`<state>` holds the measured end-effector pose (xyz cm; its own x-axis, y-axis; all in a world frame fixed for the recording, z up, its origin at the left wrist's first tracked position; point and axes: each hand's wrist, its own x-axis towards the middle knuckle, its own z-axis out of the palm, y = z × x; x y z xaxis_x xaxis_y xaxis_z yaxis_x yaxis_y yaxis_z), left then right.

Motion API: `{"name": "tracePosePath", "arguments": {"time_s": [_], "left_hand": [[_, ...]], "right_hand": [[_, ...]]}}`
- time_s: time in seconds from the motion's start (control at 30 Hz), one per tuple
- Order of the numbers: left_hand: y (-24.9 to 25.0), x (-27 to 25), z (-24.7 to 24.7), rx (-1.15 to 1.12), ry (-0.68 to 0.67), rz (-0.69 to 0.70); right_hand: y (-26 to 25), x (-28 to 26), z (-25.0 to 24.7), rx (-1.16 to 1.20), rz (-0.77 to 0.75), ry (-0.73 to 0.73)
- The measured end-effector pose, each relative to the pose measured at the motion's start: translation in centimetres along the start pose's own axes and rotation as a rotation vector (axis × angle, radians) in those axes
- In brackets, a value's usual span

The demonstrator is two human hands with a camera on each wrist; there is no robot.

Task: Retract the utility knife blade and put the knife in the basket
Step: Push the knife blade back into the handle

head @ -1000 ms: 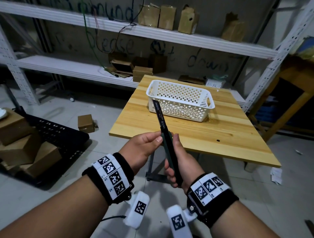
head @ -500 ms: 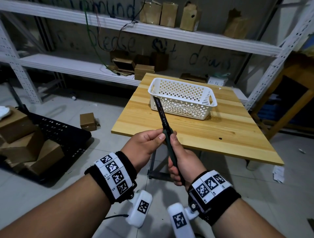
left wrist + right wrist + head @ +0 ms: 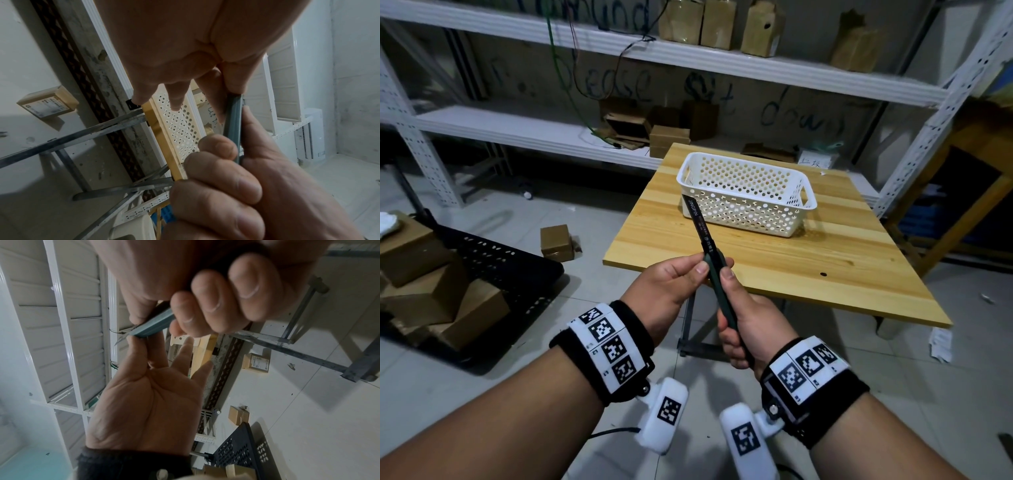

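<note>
Right hand (image 3: 744, 329) grips the knife (image 3: 709, 253) handle; left hand (image 3: 671, 291) pinches its front. Light, stiff, sharp: hold the handle, clear of the blade.

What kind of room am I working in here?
Probably a storeroom or workshop space. White metal shelving along the wall holds small cardboard boxes, more cartons sit on a black pallet on the tiled floor, and a bare wooden table carries a white perforated basket.
</note>
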<state>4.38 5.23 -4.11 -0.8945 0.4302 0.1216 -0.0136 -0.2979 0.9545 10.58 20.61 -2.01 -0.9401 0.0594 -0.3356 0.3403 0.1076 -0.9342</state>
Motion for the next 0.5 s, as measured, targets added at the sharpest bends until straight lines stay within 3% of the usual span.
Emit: {"name": "tracePosePath", "arguments": {"time_s": [0.5], "left_hand": [[-0.30, 0.14, -0.38, -0.022, -0.003, 0.006]], "right_hand": [[-0.11, -0.21, -0.10, 0.052, -0.010, -0.033]]}}
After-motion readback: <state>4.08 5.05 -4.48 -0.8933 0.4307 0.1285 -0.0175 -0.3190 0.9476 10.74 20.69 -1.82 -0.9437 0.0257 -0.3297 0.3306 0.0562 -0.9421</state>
